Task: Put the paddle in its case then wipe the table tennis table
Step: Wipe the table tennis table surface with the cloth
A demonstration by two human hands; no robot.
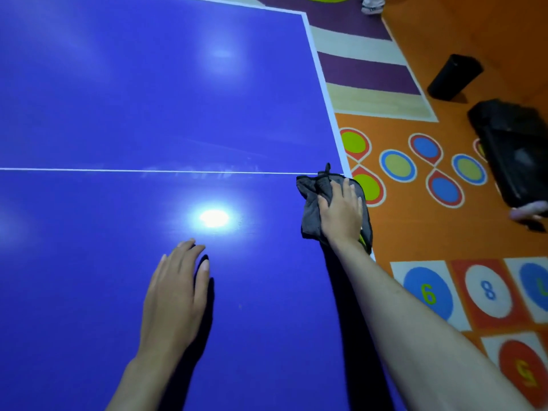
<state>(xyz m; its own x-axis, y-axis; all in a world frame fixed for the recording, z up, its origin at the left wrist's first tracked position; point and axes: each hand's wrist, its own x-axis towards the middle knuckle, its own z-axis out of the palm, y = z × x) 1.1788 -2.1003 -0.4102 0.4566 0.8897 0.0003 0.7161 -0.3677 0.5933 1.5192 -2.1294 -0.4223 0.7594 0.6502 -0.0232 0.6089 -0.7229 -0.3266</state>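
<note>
The blue table fills the view from 9 to 12 o'clock, unwiped-looking. Its right edge, at 3 o'clock, carries the cloth, pressed flat under the right hand. The left hand rests open at 6 o'clock. No paddle shows.

The blue table tennis table fills the picture from nine to twelve o'clock, a white line running across it. At three o'clock from centre the right hand presses flat on a grey cloth at the table's white edge. Toward six o'clock the left hand lies with straight fingers on the surface. On the orange floor at two o'clock are a black cylinder and a black bag.
</note>
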